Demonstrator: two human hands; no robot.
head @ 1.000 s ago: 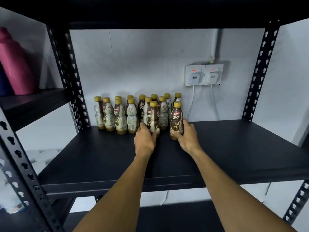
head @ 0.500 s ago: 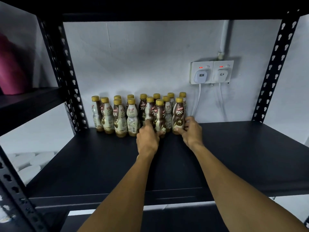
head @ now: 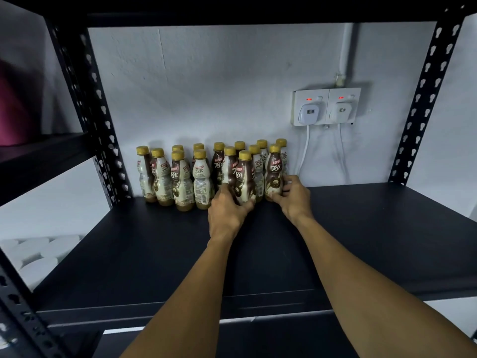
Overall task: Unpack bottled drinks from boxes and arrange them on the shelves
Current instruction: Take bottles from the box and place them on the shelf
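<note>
Brown "Kopiko 78°C" bottles (head: 202, 174): left hand (head: 225, 213) grips one, right hand (head: 294, 196) grips another.

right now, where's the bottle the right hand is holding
In the head view, the bottle stands at the right end of the row on the black shelf, below and left of the wall sockets.

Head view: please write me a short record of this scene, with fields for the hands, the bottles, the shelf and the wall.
left hand: grips the front bottle near its base
right hand: grips the right-end bottle near its base
bottle group: upright, gold caps, packed closely
shelf: black, bottles stand at its back left
wall: white, double socket with two plugs
</note>
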